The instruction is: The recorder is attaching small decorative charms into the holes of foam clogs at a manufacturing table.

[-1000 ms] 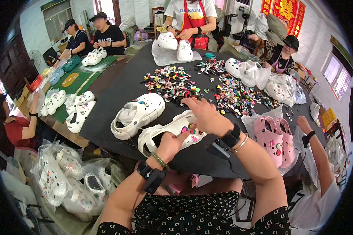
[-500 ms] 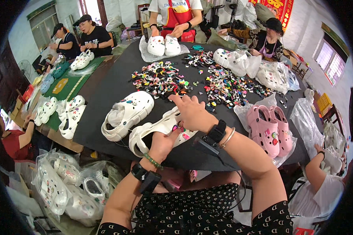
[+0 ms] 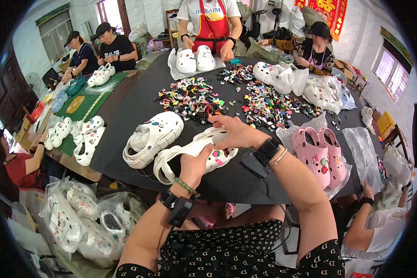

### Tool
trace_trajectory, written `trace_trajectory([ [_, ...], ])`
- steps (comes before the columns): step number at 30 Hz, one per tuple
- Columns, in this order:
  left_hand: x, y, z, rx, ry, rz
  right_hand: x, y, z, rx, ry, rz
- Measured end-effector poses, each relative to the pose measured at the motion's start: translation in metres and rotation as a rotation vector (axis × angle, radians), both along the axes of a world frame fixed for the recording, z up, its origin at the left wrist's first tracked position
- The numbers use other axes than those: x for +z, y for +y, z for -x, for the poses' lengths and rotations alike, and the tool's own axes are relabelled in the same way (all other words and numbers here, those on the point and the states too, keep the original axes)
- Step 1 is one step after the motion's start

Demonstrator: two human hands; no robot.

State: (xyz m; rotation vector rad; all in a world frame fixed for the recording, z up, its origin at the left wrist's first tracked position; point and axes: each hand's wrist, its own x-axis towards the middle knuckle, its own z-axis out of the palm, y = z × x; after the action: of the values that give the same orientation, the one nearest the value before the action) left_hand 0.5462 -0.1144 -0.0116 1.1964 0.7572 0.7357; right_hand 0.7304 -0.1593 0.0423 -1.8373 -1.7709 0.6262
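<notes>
In front of me a white clog with holes and colourful charms on its upper lies on the black tabletop. My left hand grips it around the middle, thumb pointing up toward the charms. Across the toe end, my right hand holds the clog, its thumb pressed near the charms and its fingers over the far side. The hands partly cover the upper. Just left sits another white clog, with charms on top and clear plastic stuffed inside.
Past my hands lie a heap of small colourful charms and a second heap. Pink clogs rest on plastic at right. A bag of white clogs stands lower left. Opposite, a person in a red apron has white clogs.
My right thumb has come down onto the clog's upper, and the toe charms show more. Across the table, the person's hands have moved off the clogs, one down to the tabletop.
</notes>
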Motion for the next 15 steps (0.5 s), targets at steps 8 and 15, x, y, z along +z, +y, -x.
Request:
trace_trajectory([
  [8, -0.012, 0.002, 0.003, -0.064, -0.001, -0.217, -0.003, -0.003, 0.018, -0.179, -0.094, -0.007],
  [15, -0.003, 0.013, 0.008, -0.140, 0.025, -0.186, -0.006, -0.008, 0.022, -0.188, 0.020, -0.081],
])
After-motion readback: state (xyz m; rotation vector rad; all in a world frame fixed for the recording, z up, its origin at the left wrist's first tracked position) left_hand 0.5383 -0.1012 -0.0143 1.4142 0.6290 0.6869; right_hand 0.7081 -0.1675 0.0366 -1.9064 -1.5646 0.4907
